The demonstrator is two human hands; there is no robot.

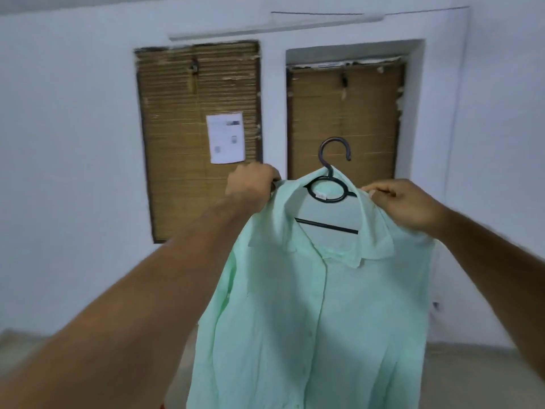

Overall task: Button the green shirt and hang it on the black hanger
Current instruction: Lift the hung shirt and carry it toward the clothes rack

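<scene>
While the shirt (309, 305) was draped on the hanger (327, 190), its shoulders were gripped either side of the hanger's hook by the left hand (250, 187) and right hand (404, 202). The light, limp cloth was judged best held there.

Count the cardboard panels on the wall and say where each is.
2. One panel is on the left, with a paper sheet on it; the other is on the right, behind the hanger. The shirt may hide others.

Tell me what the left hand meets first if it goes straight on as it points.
Left hand, gripping the green shirt, heads for the wall between the cardboard panels; nothing shows between, though depth is unclear.
</scene>
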